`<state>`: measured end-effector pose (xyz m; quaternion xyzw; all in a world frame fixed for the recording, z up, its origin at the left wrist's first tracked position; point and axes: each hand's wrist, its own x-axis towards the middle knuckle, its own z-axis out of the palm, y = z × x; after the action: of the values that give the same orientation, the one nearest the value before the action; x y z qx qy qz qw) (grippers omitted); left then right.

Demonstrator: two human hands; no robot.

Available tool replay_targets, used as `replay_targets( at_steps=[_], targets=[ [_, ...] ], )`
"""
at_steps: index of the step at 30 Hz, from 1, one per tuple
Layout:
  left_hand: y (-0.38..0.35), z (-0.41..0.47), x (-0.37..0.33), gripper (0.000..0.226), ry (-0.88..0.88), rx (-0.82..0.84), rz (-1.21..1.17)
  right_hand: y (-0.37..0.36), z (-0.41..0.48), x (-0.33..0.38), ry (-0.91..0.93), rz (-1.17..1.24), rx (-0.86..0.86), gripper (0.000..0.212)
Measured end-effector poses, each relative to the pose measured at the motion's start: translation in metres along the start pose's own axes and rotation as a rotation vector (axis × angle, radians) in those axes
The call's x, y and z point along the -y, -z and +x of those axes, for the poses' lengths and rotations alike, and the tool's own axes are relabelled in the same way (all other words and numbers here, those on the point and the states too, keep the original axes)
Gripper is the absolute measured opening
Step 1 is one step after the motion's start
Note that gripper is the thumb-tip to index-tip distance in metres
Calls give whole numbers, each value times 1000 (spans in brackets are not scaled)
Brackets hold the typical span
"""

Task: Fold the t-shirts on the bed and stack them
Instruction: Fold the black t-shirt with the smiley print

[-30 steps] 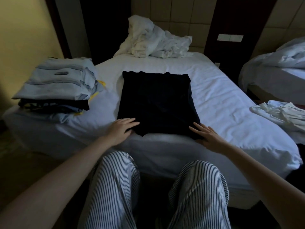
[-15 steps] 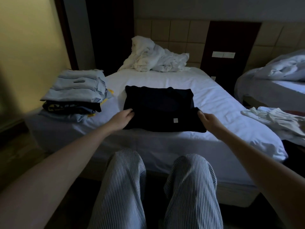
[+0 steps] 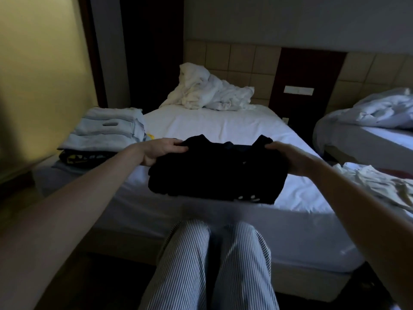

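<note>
**Item:** black t-shirt point(image 3: 214, 175), folded to a compact bundle. It is held by its two upper corners above the near part of the bed point(image 3: 212, 121), with the lower layers hanging loose. Whether the bottom edge touches the sheet cannot be told.

**Left hand** point(image 3: 161, 151): fingers and thumb curled round the upper left corner of the shirt.

**Right hand** point(image 3: 288, 157): fingers curled round the upper right corner.

**Stack of folded shirts** point(image 3: 107, 130): pale blue pieces over a dark one with yellow print. It sits at the bed's left edge, well apart from the held shirt.

**Also present:** crumpled white bedding point(image 3: 210, 92) at the headboard, loose white garments point(image 3: 380, 184) at the right, and a second bed point(image 3: 368, 139).

**Hazards, judged:**
- With only the corners gripped, the unsupported lower layers may swing open in transit and the fold may be lost.
- The stack is tall and close to the mattress edge, so a shirt set down off-centre or dragged across the top piece may tip it or push it floorward.
- In this dim light a dark shirt's edges are hard to square.
</note>
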<state>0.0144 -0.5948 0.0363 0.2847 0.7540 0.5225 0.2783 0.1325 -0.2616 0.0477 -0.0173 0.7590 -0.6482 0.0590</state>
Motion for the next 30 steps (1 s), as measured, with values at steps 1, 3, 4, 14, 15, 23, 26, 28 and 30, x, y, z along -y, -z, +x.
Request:
replay_targets(
  at_steps=[1,3,4,14,15,23,26,28,30],
  targets=[
    [4,11,-3,37,1,-66,38,6,12,0,8,-32,21,13],
    [17,35,-5,15,40,-214,182,15,42,1,7,-55,24,14],
    [27,50,-1,17,62,-275,220,19,58,0,0,-62,14,15],
    [112,212,46,29,25,-506,513,66,254,-45,-52,-247,-484,37],
    [118,228,52,29,29,-544,574,72,269,-51,-66,-274,-496,37],
    [119,307,128,33,169,-618,931,85,351,-114,-256,-613,-561,43],
    [106,313,138,40,40,-729,1212,67,352,-128,-313,-983,-681,49],
    [95,312,125,37,-131,-760,1214,48,350,-114,-175,-1128,-764,45],
    [81,310,116,40,-151,-610,1166,26,347,-102,19,-1214,-677,41]
  ],
)
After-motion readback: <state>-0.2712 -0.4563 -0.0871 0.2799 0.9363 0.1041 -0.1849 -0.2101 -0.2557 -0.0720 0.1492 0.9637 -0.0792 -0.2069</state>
